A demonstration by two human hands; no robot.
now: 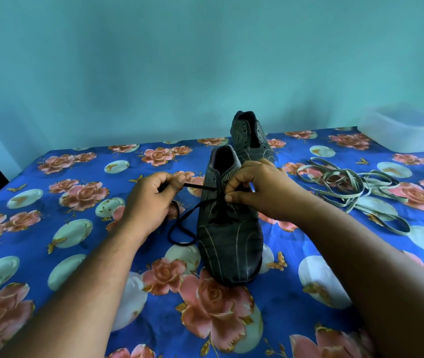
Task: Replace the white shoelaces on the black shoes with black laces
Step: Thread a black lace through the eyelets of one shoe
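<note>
Black lace (200, 186) threads near shoe (229, 228); far shoe (251, 136) laceless.

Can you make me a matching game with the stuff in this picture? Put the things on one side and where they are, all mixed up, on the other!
Things:
1. near shoe
2. far shoe
3. white laces
4. plastic tub

Places:
A. far right corner of the bed cover
B. loose heap right of the shoes
C. between both hands, being laced
D. behind the other shoe, no lace seen

Pairs: 1-C, 2-D, 3-B, 4-A
</note>
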